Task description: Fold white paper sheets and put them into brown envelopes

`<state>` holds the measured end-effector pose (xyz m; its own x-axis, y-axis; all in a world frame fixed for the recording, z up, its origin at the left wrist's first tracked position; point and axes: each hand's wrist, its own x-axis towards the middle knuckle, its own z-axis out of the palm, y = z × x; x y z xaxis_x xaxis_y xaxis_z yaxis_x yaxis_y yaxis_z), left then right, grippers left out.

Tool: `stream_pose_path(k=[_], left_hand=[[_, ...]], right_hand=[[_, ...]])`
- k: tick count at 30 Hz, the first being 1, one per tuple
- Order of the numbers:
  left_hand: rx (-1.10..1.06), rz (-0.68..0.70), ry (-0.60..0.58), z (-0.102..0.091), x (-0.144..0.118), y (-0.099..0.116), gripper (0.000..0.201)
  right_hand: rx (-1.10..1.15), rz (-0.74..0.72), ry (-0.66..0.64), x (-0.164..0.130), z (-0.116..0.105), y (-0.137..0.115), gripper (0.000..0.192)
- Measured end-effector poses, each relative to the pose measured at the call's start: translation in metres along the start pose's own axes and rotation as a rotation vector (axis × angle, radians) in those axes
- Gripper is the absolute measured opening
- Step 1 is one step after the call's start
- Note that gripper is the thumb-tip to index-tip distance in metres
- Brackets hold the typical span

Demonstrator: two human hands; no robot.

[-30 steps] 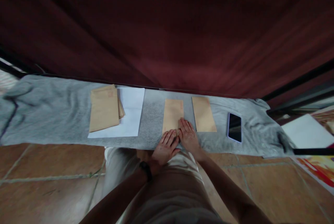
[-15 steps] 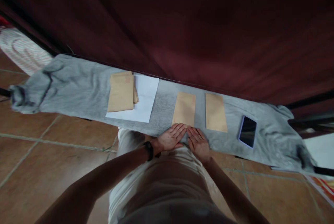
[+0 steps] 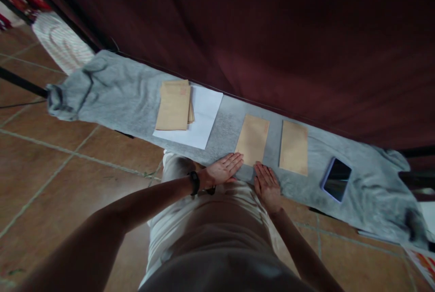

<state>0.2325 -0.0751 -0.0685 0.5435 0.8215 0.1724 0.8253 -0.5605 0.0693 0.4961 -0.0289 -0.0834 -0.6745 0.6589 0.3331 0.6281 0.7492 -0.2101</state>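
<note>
My left hand (image 3: 222, 169) lies flat, fingers stretched, on the near edge of a grey cloth (image 3: 118, 97), its fingertips by the near-left corner of a brown envelope (image 3: 253, 138). My right hand (image 3: 267, 185) rests flat on the cloth just below that envelope, fingers apart. Neither hand holds anything. A second brown envelope (image 3: 294, 147) lies to the right. A stack of brown envelopes (image 3: 174, 104) sits on white paper (image 3: 200, 122) to the left. A black band (image 3: 194, 182) is on my left wrist.
A phone (image 3: 336, 179) with a dark screen lies on the cloth at the right. A dark red curtain (image 3: 272, 33) hangs behind the cloth. Brown floor tiles (image 3: 50, 169) spread to the left. A striped fabric (image 3: 61, 42) lies at the far left.
My hands have slid back off the middle envelope toward me and moved a little apart. The view has swung to the left and tilted.
</note>
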Motion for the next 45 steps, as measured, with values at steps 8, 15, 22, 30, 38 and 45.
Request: stream_pose_path(k=[8,15,22,30,38,45], left_hand=[[-0.003,0.02,0.013,0.005,-0.002,-0.002,0.075],[0.054,0.019,0.009,0.009,-0.001,-0.001,0.076],[-0.009,0.005,0.003,0.006,-0.002,-0.002,0.071],[0.065,-0.009,-0.021,0.006,-0.003,-0.004,0.072],[0.032,-0.069,-0.003,0.002,-0.007,-0.006,0.068],[0.04,-0.212,0.032,-0.013,0.025,0.012,0.042]], right_hand=[[0.011,0.039,-0.025,0.004,-0.003,-0.011,0.05],[0.023,0.042,-0.058,0.015,0.001,-0.03,0.051],[-0.018,0.049,-0.044,0.007,-0.005,-0.023,0.051],[-0.042,0.093,-0.035,-0.001,-0.008,-0.021,0.054],[0.025,0.191,-0.025,0.004,-0.013,-0.02,0.049],[0.223,0.468,0.001,0.035,-0.017,-0.013,0.04]])
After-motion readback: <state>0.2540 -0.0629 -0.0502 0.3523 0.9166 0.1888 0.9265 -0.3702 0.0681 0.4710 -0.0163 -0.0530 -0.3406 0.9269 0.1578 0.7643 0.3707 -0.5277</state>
